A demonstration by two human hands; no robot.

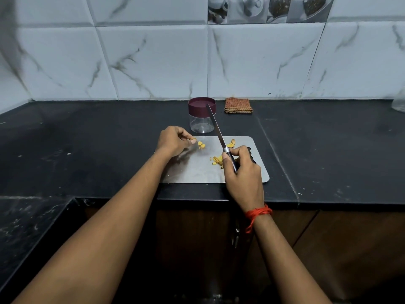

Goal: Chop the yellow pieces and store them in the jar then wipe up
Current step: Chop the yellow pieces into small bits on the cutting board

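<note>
The left hand [173,140] pinches one of the yellow pieces [217,160] at the steel board's [201,172] left edge. The right hand [241,170] grips the knife [215,126], its blade raised and pointing away. More pieces lie scattered on the board. Behind it on the table [98,139] stand the lidded jar [201,123] and a folded cloth [238,105].

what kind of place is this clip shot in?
Likely a home kitchen: black stone counter against marble-look wall tiles, one decor tile printed with cups and food, and a steel chopping board holding yellow pieces, knife in the right hand.
</note>
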